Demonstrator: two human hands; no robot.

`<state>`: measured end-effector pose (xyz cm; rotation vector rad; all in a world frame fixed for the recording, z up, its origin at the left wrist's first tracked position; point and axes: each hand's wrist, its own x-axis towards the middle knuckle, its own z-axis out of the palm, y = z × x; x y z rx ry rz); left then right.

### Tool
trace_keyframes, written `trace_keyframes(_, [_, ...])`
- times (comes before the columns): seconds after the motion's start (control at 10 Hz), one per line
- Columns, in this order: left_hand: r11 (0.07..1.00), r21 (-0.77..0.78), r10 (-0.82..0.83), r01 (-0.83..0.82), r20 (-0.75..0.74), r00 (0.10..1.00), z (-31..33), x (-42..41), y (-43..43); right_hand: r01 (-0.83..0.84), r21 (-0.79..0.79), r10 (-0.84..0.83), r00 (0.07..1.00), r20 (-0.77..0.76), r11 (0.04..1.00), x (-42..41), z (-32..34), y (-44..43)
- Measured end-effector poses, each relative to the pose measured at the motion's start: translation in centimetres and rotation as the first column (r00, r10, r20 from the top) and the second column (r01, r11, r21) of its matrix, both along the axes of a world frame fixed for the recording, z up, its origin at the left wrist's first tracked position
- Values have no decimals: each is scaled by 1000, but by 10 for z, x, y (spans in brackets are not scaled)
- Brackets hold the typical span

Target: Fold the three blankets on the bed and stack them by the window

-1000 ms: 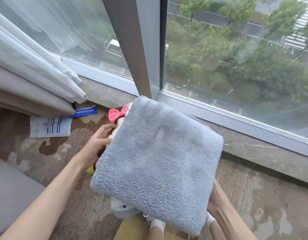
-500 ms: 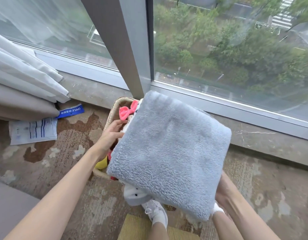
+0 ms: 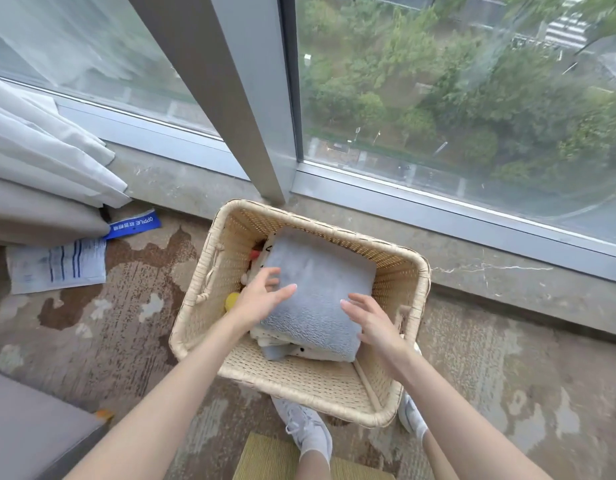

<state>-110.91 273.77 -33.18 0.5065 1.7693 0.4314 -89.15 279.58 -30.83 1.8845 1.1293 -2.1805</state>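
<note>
A folded grey fleece blanket (image 3: 317,289) lies on top of a stack inside a woven cream basket (image 3: 400,278) on the floor by the window. Under it show the edges of a cream patterned blanket (image 3: 299,353) and more folded fabric. My left hand (image 3: 261,299) rests open on the grey blanket's left edge, fingers spread. My right hand (image 3: 372,322) hovers open over its right front corner, touching or just above it. Colourful bits, red and yellow (image 3: 232,299), peek out to the left of the stack.
The window frame post (image 3: 244,98) and stone sill (image 3: 507,271) stand right behind the basket. Curtains (image 3: 40,161) hang at the left above a paper sheet (image 3: 57,265) and a blue label (image 3: 135,225). My white shoes (image 3: 308,434) stand at the basket's near side, on patterned carpet.
The grey blanket was held up in both hands in front of me; it now lies in the basket on the stack, and both hands have let go and opened.
</note>
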Motion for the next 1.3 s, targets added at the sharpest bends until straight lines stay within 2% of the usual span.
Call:
trace_keyframes(0.1, [985, 11, -169, 175, -198, 966, -5, 4, -6, -173, 154, 157, 981, 114, 973, -4, -6, -1])
trace_keyframes(0.2, [848, -73, -487, 524, -495, 719, -1, 8, -16, -490, 292, 387, 854, 347, 821, -8, -8, 0])
trace_keyframes(0.3, [769, -62, -503, 636, -673, 543, -4, 14, -16, -627, 362, 432, 757, 490, 690, -17, -15, 6])
trace_keyframes(0.4, [706, -17, -469, 708, -760, 450, -24, 16, 2, -715, 395, 446, 681, 580, 577, -28, -40, 13])
trace_keyframes(0.5, [642, -9, -478, 767, -786, 391, -61, 15, 9, -758, 428, 474, 645, 599, 491, -36, -77, 10])
trace_keyframes(0.6, [628, -4, -467, 779, -802, 373, -101, 8, -2, -796, 457, 484, 604, 633, 396, -39, -118, -6])
trace_keyframes(0.7, [632, 14, -446, 775, -811, 379, -137, 0, -23, -808, 508, 420, 589, 690, 299, -41, -148, -30])
trace_keyframes(0.8, [652, 59, -408, 756, -813, 415, -164, -3, -42, -802, 555, 354, 597, 720, 223, -45, -174, -47])
trace_keyframes(0.9, [667, 23, -467, 744, -765, 443, -170, -3, -46, -822, 530, 388, 566, 727, 207, -46, -182, -50])
trace_keyframes(1.0, [663, -59, -590, 747, -655, 472, -152, -4, -33, -893, 404, 549, 443, 708, 199, -42, -166, -36])
trace_keyframes(1.1, [635, -161, -713, 755, -497, 494, -107, -7, -12, -949, 247, 741, 306, 598, 193, -45, -129, 3])
trace_keyframes(1.2, [645, -187, -709, 741, -511, 487, -40, -15, 9, -950, 217, 765, 311, 564, 226, -63, -66, 40])
trace_keyframes(1.3, [709, -147, -637, 690, -553, 537, 38, -27, 25, -857, 309, 709, 515, 482, 413, -76, 6, 55])
